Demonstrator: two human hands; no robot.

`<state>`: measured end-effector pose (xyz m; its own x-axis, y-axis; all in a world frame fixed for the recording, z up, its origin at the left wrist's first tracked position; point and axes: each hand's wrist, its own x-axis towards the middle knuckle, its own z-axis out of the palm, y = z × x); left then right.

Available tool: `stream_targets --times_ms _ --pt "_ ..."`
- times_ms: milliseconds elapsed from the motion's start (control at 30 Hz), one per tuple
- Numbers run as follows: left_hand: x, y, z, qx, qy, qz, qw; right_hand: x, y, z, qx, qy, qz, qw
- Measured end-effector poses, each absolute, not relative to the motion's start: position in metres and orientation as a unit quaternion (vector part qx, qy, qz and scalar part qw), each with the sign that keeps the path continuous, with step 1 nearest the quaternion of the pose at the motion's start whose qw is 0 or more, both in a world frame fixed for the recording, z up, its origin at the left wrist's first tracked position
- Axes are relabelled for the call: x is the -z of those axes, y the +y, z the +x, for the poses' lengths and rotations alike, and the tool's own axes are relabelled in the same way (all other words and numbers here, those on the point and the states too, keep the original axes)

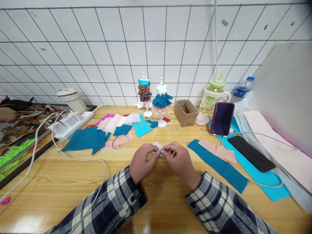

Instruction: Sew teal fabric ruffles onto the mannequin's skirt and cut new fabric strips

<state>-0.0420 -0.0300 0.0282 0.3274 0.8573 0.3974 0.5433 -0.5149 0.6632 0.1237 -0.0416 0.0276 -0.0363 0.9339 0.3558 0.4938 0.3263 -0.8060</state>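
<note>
Between my hands is a small piece of white paper [158, 145], pinched from both sides above the wooden table [165, 198]. My left hand [144, 161] is closed, thumb and forefinger on the paper's left side. From the right, my right hand [179, 162] grips it the same way, the fingertips of both hands almost meeting. Much of the paper is hidden behind the fingers. Beyond the hands stand two small dress-form figures: one wears a teal and pink ruffled skirt [162, 101], the other a brown and blue outfit [144, 92].
Teal sheets [84, 139] and a ring [120, 142] lie left; teal strips [216, 164] lie right. At the back are a cardboard box [186, 115], a pink dish [202, 120] and a green-lidded jug [211, 97]. A propped phone [222, 118], black phone [251, 153] and power strip [73, 125] have cables.
</note>
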Motion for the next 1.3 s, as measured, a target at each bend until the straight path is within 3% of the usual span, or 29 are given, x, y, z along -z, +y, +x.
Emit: stream_targets --times_ms 167,533,867,1300 --pt "-0.0271 -0.0302 -0.0431 -0.368 0.444 0.801 0.163 -0.0269 -0.0397 0.1233 -0.323 -0.637 -0.542 0.444" --pt "-0.0286 -0.0281 -0.0434 -0.388 0.453 0.788 0.153 -0.0251 -0.0405 0.1223 -0.331 -0.647 -0.519 0.45" --pt "-0.0279 -0.0246 -0.0427 -0.396 0.483 0.746 0.231 -0.0223 -0.0454 0.1223 -0.152 -0.744 -0.488 0.431" --pt "-0.0253 -0.0251 -0.0433 -0.386 0.471 0.767 0.205 -0.021 -0.0428 0.1253 -0.17 -0.726 -0.507 0.432"
